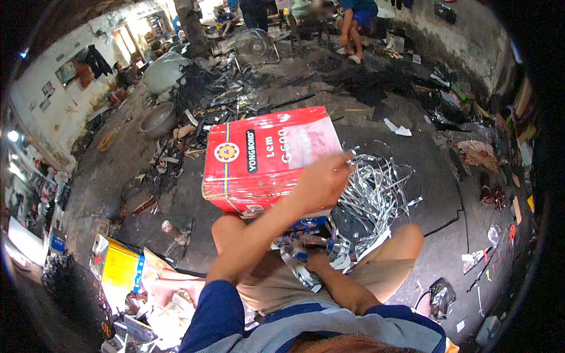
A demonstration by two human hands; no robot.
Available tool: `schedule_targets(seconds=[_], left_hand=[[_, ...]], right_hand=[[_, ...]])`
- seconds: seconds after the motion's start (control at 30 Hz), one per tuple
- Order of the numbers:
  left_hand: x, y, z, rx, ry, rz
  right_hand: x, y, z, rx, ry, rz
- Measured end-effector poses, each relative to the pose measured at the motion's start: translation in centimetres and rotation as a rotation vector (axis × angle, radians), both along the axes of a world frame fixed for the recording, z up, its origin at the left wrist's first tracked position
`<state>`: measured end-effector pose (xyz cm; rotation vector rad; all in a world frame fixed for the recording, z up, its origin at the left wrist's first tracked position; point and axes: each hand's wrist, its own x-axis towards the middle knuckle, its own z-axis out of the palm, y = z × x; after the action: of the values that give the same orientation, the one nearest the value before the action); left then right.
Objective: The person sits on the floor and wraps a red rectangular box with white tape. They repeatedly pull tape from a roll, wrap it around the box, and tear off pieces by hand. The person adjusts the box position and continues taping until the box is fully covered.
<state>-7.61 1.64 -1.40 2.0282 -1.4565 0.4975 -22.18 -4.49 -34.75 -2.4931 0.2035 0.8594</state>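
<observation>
To work the silver strips [382, 191] well, prob. best ease out one at a time, w/o snagging the rest; pile's at 4 o'clock of the red box [253, 167]. L hand [323, 176]: forearm slants up toward 1 o'clock, fingers curled, can't tell if grip pinches a strip. R hand [319, 265]: low, box's 5 o'clock, by more strips, grip partly hidden, can't tell

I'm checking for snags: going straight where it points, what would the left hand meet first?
Probably the far edge of the silver strips; the left hand may pass above them, depth being unclear.
</observation>
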Motion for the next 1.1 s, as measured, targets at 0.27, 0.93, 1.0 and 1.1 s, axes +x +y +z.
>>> schedule_targets(seconds=[0.27,0.93,1.0,1.1], left_hand=[[-11.8,3.6,-11.0,-0.072,0.611,0.088],[-13.7,6.4,-10.2,-0.418,1.311,0.109],[-13.8,6.7,-10.0,-0.439,1.413,0.111],[-13.0,7.3,-9.0,-0.419,1.276,0.226]], right_hand=[[-0.6,-4.9,13.3,0.165,-0.943,0.27],[-2.4,-6.3,28.1,0.26,-0.788,0.044],[-2.4,-6.5,29.2,0.341,-0.652,0.087],[-2.8,-8.3,28.7,0.553,-0.456,0.127]])
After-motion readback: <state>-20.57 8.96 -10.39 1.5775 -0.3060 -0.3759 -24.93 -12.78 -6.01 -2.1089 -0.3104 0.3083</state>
